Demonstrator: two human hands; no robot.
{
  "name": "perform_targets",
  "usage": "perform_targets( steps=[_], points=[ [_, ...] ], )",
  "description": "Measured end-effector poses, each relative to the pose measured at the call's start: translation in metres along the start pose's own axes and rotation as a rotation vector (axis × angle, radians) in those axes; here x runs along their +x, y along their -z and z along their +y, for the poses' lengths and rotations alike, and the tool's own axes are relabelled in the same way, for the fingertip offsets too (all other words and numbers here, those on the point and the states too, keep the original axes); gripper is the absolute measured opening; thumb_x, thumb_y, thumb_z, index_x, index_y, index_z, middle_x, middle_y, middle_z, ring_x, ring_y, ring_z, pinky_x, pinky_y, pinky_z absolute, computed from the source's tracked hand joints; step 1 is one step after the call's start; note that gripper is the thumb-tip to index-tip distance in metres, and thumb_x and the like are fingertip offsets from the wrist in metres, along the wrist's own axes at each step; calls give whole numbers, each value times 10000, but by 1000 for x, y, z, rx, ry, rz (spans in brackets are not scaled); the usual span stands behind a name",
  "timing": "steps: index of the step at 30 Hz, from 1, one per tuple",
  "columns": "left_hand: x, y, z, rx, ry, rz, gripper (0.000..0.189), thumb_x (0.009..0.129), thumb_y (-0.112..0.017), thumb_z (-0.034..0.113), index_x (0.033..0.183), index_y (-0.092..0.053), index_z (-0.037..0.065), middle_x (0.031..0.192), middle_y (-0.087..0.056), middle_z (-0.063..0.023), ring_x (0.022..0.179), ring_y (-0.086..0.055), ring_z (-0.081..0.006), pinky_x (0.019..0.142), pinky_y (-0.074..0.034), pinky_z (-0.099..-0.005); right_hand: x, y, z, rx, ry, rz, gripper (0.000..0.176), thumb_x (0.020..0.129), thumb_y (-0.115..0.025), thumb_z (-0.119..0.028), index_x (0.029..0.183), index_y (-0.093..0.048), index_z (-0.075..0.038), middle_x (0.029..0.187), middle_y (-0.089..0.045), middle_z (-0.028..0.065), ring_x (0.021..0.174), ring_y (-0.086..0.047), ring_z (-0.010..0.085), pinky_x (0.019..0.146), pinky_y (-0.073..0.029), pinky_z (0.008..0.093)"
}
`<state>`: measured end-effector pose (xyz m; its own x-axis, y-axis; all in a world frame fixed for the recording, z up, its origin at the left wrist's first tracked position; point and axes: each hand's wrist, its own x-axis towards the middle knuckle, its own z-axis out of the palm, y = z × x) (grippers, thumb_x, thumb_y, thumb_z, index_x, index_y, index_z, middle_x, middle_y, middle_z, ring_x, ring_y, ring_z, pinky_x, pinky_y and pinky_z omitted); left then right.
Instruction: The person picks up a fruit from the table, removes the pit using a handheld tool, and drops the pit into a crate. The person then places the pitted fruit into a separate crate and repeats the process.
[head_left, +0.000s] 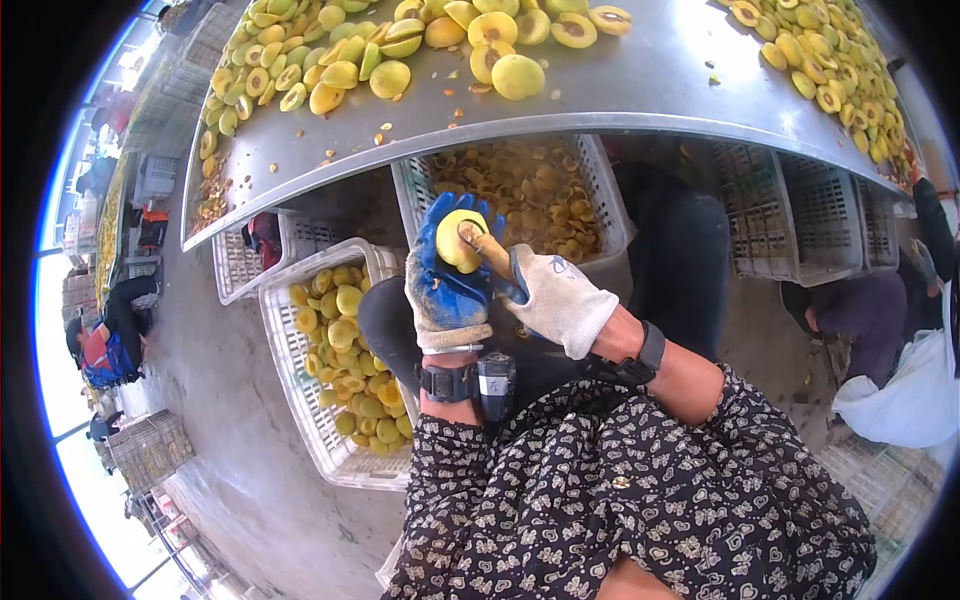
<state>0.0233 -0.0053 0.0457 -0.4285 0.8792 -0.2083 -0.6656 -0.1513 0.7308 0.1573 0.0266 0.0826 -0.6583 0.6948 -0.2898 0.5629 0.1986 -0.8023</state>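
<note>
My left hand (450, 275), in a blue-coated work glove, wraps round a yellow peach half (459, 240) with its cut face turned toward me. My right hand (555, 295), in a whitish glove with blue on its fingers, grips a wooden-handled tool (486, 246). The tool's end meets the brown hollow in the middle of the peach half; its tip is hidden there. Both hands are close together above my lap, just short of the metal table's near edge.
On the metal table (620, 95) lie heaps of yellow-green fruit halves (330, 55). Beneath its edge stands a crate of brownish-yellow scraps (520, 190). A white crate (300, 400) of fruit halves is left of my knees. Other people (110, 340) sit at both sides.
</note>
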Motion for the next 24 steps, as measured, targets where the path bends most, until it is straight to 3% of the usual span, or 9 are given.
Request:
perform_targets(
  steps=[4, 7, 11, 17, 18, 19, 21, 22, 24],
  points=[
    [4, 13, -7, -45, 30, -22, 374, 941, -436, 271, 1145, -532, -27, 1037, -604, -142, 965, -593, -259, 889, -487, -384, 0, -5, 0, -45, -79, -79, 289, 838, -539, -183, 1000, -485, 50, 844, -615, 263, 812, -609, 394, 716, -464, 444],
    [11, 25, -17, -170, 172, 148, 404, 929, -466, 403, 1004, -596, 27, 857, -627, -90, 770, -612, -228, 701, -529, -349, -3, -19, 3, -33, -111, -104, 281, 836, -528, -171, 1005, -486, 49, 851, -615, 264, 829, -608, 391, 722, -464, 440],
    [7, 21, -14, -105, 266, 282, 378, 889, -546, 406, 917, -606, 33, 798, -623, -94, 698, -618, -242, 622, -538, -364, -5, -26, 10, -38, -99, -130, 280, 833, -520, -163, 1000, -491, 60, 849, -613, 270, 830, -608, 394, 715, -466, 440],
    [3, 19, -10, -47, 342, 260, 375, 861, -586, 416, 887, -594, 42, 758, -608, -94, 644, -604, -228, 558, -517, -339, -3, -31, 20, 16, -85, -157, 243, 793, -569, -129, 932, -514, 63, 830, -613, 264, 795, -609, 396, 666, -474, 437],
    [-2, 7, -7, 10, 227, 258, 356, 850, -606, 408, 851, -576, 53, 714, -583, -82, 607, -583, -211, 532, -498, -333, -1, -30, 18, 3, -74, -197, 260, 785, -599, -140, 912, -502, 65, 811, -612, 260, 765, -610, 394, 636, -476, 430],
    [-1, 11, -5, -15, 296, 276, 320, 845, -621, 384, 811, -556, 72, 691, -563, -75, 593, -569, -201, 526, -490, -333, 3, -37, 24, 53, -22, -189, 271, 768, -607, -120, 962, -521, 49, 843, -614, 257, 796, -604, 398, 665, -477, 430],
    [9, 31, -19, -117, 140, 200, 271, 837, -640, 348, 795, -545, 98, 652, -555, -63, 524, -549, -186, 476, -486, -333, 13, -58, 37, 175, 203, 20, 343, 768, -605, -99, 1090, -527, -11, 914, -619, 240, 881, -590, 408, 715, -476, 434],
    [6, 13, -4, -52, 183, 435, 251, 838, -643, 327, 797, -544, 101, 630, -550, -56, 485, -537, -184, 449, -480, -335, 15, -48, 20, 96, 36, -87, 338, 762, -613, -100, 1068, -520, 7, 901, -620, 250, 891, -588, 415, 722, -475, 445],
    [9, 25, -7, -83, 185, 426, 244, 834, -653, 311, 806, -548, 92, 632, -565, -52, 500, -556, -195, 456, -485, -342, 23, -49, 20, -32, -35, -86, 366, 765, -622, -163, 1021, -499, 67, 869, -609, 293, 879, -585, 438, 728, -474, 461]
  ],
)
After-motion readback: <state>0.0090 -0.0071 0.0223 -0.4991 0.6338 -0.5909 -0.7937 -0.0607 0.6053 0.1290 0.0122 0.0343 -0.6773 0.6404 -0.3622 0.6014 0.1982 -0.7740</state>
